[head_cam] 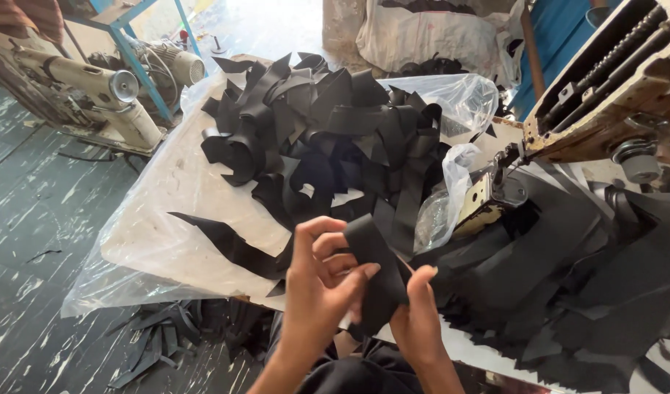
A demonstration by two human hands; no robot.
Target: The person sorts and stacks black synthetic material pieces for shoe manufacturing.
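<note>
While both hands meet low over the table edge, the left hand [317,281] pinches a black fabric strip [375,273] with fingers clamped, its long axis running upright; the right hand [419,314] grips its lower end from beside

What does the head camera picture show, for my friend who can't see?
Two bare hands, left hand and right hand, hold a floppy black fabric strip between them. Behind lies a heap of black fabric strips on a clear plastic sheet, beside a worn beige sewing machine.
</note>
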